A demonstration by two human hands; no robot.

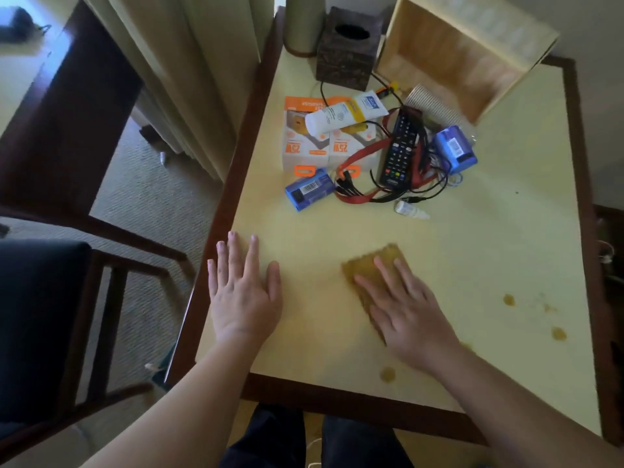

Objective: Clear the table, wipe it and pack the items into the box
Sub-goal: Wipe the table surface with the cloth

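Note:
My right hand point(410, 314) presses flat on a brownish-yellow cloth point(371, 265) on the pale yellow table point(489, 231). Flat on the table near its left edge lies my left hand point(244, 293), fingers spread, holding nothing. Brown stains point(559, 333) dot the table at the right, and one stain point(387, 373) lies near the front edge. Behind the hands lies a pile: two orange-white charger boxes point(305, 143), a white tube point(344, 114), a black remote point(400, 146), two blue boxes point(309, 189), red and black cables point(358, 189), a small white bottle point(410, 210). A wooden box point(452, 52) stands open at the back.
A dark tissue box point(347, 45) and a lamp base point(304, 25) stand at the table's back left. A paper cup point(429, 103) lies on its side by the wooden box. A dark wooden chair point(50, 298) stands left of the table, curtains behind it.

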